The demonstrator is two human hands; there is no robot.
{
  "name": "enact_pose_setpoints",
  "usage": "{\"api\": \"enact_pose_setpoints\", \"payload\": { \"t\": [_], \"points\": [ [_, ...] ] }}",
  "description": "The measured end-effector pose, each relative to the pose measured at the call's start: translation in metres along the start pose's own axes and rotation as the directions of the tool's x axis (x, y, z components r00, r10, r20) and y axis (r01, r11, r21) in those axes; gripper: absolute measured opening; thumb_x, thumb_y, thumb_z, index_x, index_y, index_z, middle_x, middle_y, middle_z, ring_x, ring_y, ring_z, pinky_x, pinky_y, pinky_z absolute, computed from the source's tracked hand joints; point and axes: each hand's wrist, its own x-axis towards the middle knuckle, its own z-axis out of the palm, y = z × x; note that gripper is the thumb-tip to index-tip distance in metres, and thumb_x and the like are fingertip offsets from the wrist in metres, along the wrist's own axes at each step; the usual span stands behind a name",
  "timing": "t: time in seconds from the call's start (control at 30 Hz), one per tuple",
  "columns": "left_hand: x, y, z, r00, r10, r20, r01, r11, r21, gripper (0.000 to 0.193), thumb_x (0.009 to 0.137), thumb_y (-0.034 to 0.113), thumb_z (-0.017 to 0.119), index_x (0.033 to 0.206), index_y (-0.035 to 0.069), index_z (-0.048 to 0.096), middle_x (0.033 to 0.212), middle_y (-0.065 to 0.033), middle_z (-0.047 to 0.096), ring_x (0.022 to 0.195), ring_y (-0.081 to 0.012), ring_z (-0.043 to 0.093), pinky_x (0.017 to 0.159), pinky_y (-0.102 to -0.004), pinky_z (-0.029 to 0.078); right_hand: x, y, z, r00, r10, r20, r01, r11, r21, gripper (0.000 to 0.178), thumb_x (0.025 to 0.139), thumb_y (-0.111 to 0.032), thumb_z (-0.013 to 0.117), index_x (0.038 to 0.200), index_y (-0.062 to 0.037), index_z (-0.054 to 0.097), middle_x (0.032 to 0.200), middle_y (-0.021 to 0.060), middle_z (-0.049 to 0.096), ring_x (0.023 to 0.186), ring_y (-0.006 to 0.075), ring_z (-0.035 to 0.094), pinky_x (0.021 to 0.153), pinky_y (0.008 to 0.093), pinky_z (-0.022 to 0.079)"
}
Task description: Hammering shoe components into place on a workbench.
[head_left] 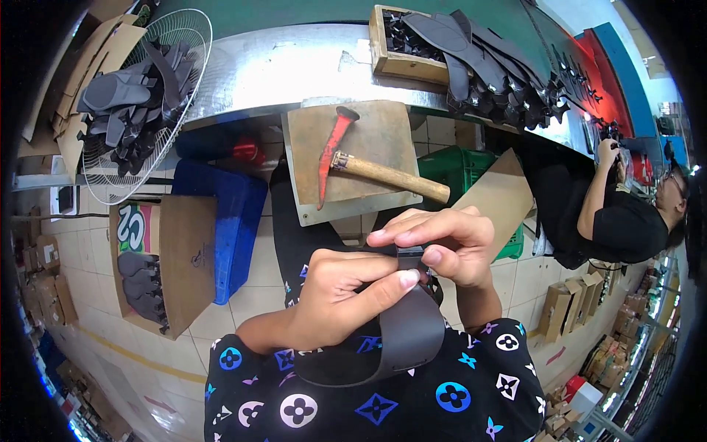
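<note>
A wide dark grey strap curves in a loop in front of my body. My left hand is closed on its upper end, with the thumb pressed along the top. At that same end my right hand curls its fingers and thumb around a small black buckle-like piece. Part of that piece is hidden by my fingers. Beyond my hands, a hammer with a red head and wooden handle lies on a worn brown board.
A wire basket at far left holds several dark straps. More straps pile over a wooden box on the metal bench. Blue and green crates stand below. A person sits at right.
</note>
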Motion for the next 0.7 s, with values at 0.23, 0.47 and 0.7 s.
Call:
{"api": "enact_pose_setpoints", "payload": {
  "t": [0.23, 0.47, 0.7],
  "points": [
    [0.015, 0.011, -0.011, 0.961, -0.259, 0.092, 0.266, 0.962, -0.064, 0.026, 0.095, 0.017, 0.061, 0.095, -0.005, 0.075, 0.084, -0.0113, 0.073, 0.073, -0.0114, 0.064, 0.068, -0.0246, 0.05, -0.002, -0.013, -0.013, 0.958, 0.288, 0.012, -0.287, 0.958, -0.015, 0.033, 0.095, -0.021, 0.064, 0.114, 0.0068, 0.065, 0.113, 0.0246, 0.071, 0.108, 0.0301, 0.07, 0.096, 0.0384, 0.053],
    [0.012, 0.016, -0.16, 0.292, 0.471, -0.833, 0.019, 0.868, 0.497, 0.032, 0.103, 0.027, 0.056, 0.113, 0.001, 0.071, 0.101, -0.0064, 0.069, 0.087, -0.0135, 0.062, 0.083, -0.0274, 0.048, 0.003, -0.002, -0.1, 0.829, -0.074, -0.554, -0.393, 0.628, -0.672, 0.04, 0.102, -0.023, 0.055, 0.071, 0.0011, 0.062, 0.06, 0.0028, 0.062, 0.05, 0.0074, 0.045, 0.05, 0.0271, 0.035],
    [-0.02, 0.021, -0.221, -0.09, 0.73, -0.677, 0.472, 0.63, 0.617, 0.07, 0.096, 0.035, 0.068, 0.148, -0.002, 0.039, 0.15, -0.0193, 0.045, 0.137, -0.0316, 0.046, 0.113, -0.0409, 0.036, 0.039, 0.027, -0.221, 0.735, -0.565, -0.374, -0.499, -0.077, -0.863, 0.023, 0.094, -0.024, 0.065, 0.101, -0.0032, 0.059, 0.095, 0.0139, 0.063, 0.084, 0.0363, 0.065, 0.073, 0.0444, 0.054]
  ]
}}
